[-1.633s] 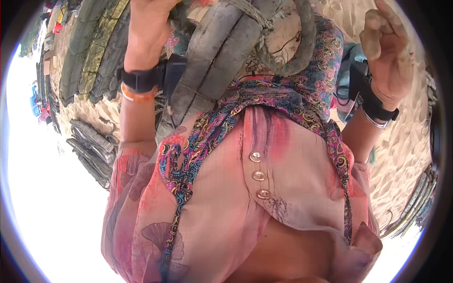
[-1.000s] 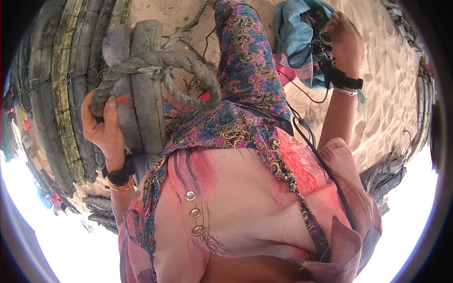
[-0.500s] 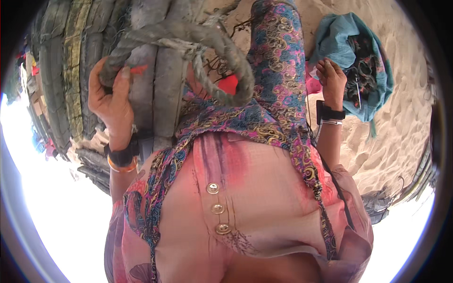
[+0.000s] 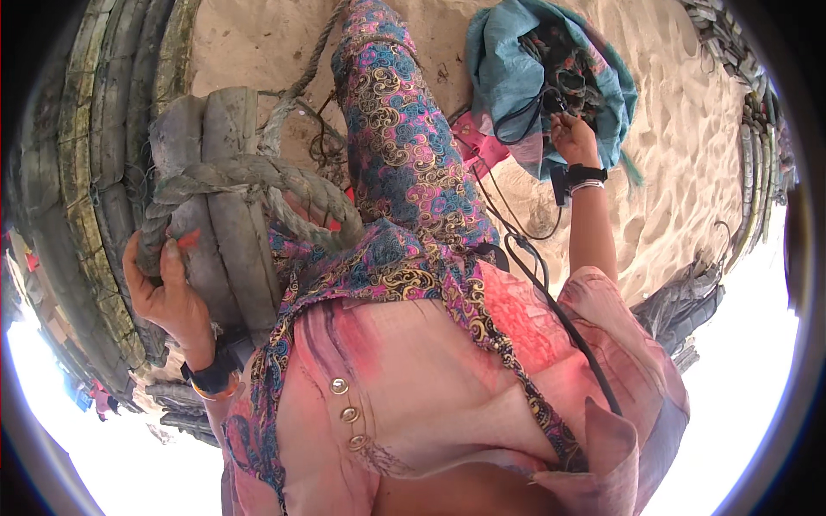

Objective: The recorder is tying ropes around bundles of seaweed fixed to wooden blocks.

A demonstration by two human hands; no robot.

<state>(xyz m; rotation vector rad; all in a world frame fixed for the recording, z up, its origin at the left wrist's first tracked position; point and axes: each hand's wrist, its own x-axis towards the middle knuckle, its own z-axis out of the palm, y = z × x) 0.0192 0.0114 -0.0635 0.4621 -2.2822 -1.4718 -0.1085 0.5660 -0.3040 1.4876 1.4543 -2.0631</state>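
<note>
My left hand is closed around a thick, grey-green twisted rope that curves into a loop over my lap. A small red scrap shows by the left thumb. On the right, my right hand reaches into the mouth of a blue sack. Its fingers are drawn together against a tangle of dark strips inside; what they grip, if anything, is hidden. The rope's other part rises past a patterned cloth that covers my leg.
Beside my left arm lie grey block-like floats, with long dark bundles farther left. A pink object sits by the sack on the sand. Black cord hangs at my right side. Dark netting lies at the lower right.
My right hand has moved forward into the sack's contents. The view has turned to the right, so the sack sits nearer the middle. My left hand still holds the rope.
</note>
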